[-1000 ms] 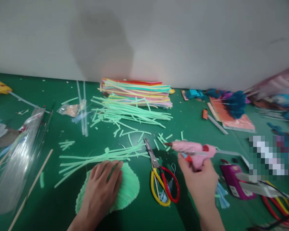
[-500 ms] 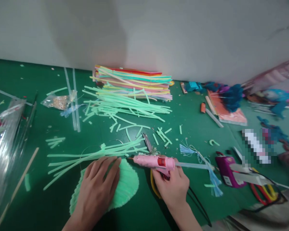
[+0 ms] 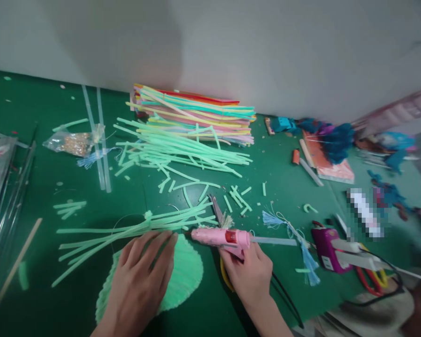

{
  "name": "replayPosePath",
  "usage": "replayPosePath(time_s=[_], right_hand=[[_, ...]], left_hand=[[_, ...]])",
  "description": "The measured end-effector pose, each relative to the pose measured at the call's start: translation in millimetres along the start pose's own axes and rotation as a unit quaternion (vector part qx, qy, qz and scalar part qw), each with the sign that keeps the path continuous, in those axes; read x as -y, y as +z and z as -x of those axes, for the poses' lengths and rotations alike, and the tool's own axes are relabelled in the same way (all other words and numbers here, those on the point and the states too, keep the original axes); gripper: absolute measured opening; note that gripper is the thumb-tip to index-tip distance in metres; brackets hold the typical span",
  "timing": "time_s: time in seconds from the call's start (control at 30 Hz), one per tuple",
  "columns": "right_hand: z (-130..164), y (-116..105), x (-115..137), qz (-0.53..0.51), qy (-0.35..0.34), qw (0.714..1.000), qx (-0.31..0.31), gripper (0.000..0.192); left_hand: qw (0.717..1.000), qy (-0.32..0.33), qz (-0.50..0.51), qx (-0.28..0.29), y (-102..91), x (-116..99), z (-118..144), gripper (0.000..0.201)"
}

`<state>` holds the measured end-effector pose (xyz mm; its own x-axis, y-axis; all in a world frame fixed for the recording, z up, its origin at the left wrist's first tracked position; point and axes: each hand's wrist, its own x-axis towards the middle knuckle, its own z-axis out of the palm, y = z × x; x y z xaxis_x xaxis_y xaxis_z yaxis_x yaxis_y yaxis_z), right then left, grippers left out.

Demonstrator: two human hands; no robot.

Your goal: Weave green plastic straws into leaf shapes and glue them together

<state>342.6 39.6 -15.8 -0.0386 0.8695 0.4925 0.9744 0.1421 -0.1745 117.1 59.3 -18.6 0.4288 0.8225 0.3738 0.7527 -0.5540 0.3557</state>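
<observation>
On the table, glue gun right of pad, stem pile behind both, bag left of pile.

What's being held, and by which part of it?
The right grip holds the pink glue gun by its handle, under the body. The left grip rests on the ridged green piece, with no grasp showing.

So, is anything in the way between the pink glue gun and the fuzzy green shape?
Nothing visible is: the pink glue gun in the right hand has its tip by the far edge of the green shape, though I can't tell if they touch. The left hand lies over part of it.
</observation>
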Motion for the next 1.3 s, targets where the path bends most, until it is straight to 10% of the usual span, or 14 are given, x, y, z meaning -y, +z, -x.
replayPosePath(time_s=[1.3], right_hand=[[5.7,5.6,-3.8,0.024,-0.011,1.000,0.012,0.028]], left_hand=[[1.000,-0.004,-0.004,0.003,-1.2,-0.5,-0.1,0.028]])
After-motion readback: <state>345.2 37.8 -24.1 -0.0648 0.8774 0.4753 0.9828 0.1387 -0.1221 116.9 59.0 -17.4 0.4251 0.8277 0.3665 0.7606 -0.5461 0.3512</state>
